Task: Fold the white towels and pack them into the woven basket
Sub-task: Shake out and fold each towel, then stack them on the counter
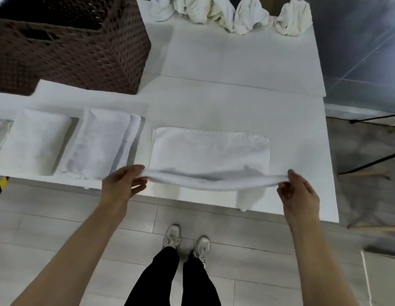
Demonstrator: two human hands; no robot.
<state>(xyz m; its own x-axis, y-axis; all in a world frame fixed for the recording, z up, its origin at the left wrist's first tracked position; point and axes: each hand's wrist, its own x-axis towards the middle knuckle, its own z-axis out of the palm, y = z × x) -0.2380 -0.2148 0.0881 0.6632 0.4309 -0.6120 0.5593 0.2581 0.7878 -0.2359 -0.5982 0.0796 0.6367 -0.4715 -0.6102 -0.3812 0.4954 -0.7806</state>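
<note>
A white towel lies flat on the white table, with its near edge lifted off the surface. My left hand pinches the near left corner and my right hand pinches the near right corner. Two folded white towels lie side by side to the left. The brown woven basket stands at the back left. Several crumpled white towels are heaped along the far edge of the table.
My feet in light sneakers stand on the grey tiled floor just before the table's front edge. To the right of the table are dark stand legs and a white cord on the floor.
</note>
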